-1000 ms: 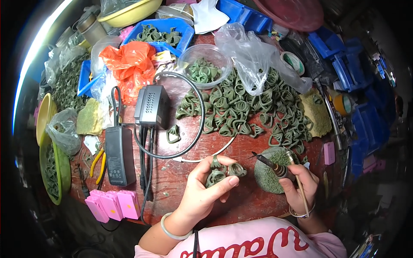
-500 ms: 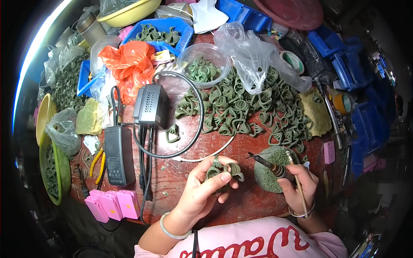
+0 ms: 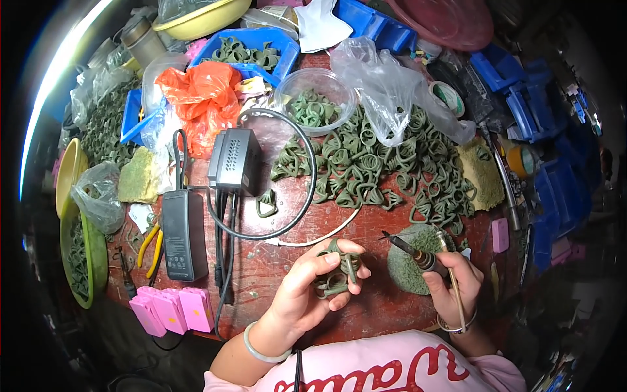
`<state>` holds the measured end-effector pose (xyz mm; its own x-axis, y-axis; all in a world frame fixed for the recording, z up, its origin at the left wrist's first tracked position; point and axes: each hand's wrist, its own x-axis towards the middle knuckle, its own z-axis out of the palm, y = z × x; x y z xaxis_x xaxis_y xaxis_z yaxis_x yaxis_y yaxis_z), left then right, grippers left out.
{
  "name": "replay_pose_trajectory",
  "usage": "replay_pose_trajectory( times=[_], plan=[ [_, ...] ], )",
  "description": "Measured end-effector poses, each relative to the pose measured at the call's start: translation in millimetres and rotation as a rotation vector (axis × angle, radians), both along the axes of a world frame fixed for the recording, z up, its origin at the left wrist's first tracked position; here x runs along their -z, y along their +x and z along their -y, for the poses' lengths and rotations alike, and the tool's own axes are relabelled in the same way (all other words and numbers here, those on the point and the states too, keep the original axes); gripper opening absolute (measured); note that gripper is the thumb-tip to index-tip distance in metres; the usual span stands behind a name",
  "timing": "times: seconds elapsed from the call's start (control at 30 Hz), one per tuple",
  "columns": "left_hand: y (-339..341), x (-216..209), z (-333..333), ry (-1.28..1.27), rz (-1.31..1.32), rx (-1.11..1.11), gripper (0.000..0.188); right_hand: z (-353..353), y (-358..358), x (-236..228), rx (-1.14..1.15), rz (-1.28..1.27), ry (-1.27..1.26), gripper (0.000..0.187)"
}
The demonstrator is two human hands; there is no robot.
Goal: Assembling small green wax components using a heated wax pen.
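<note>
Several green ring-shaped pieces (image 3: 336, 285) are held above the tabletop (image 3: 261, 261), in front of the person's chest. The left hand's (image 3: 304, 287) grip is closed around them, the thumb pressing from above. The right hand (image 3: 445, 297) has its grip clamped on a dark pen-like tool (image 3: 428, 261) and a slender stick (image 3: 458, 302); the tool's narrow tip points toward the left hand, apart from the rings. Good handling here probably means turning one ring outward, pinching it firmly yet gently by its edge, and steadying both wrists. The tip may be hot, so fingertips should stay clear of it, and the stick should not snag the rings. Beneath the tool sits a rounded mound (image 3: 403, 271) covered in green bits. Farther out lie a heap of similar rings (image 3: 366, 157), a clear tub (image 3: 317, 130) and a looped black cable (image 3: 314, 179).
</note>
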<state>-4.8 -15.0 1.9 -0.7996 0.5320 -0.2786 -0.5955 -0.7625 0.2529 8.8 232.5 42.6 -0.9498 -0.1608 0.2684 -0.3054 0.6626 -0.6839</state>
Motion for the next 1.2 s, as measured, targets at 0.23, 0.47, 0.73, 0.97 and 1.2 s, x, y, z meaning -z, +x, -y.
replay_pose_trajectory(
  times=[0.23, 0.47, 0.73, 0.97, 1.2],
  plan=[
    [-2.0, -1.7, -1.1, 0.011, 0.034, 0.009, 0.031, 8.3, -1.8, -3.6, 0.004, 0.01, -0.052, 0.026],
    [-2.2, -6.3, -3.4, -0.091, 0.003, 0.005, 0.026, 41.3, -12.3, -22.4, -0.095, 0.106, -0.209, 0.032],
    [4.9, 5.9, -2.0, -0.088, -0.075, 0.095, 0.025, 53.0, -25.8, -31.5, -0.363, 0.217, -0.302, 0.03],
    [2.7, -14.0, -4.9, -0.232, -0.062, 0.092, 0.03, 55.0, -20.6, -21.1, 0.016, 0.322, -0.506, 0.028],
    [2.4, -19.0, -6.7, -0.35, -0.134, 0.151, 0.037, 53.8, -19.2, -20.9, 0.004, 0.346, -0.538, 0.028]
  ],
)
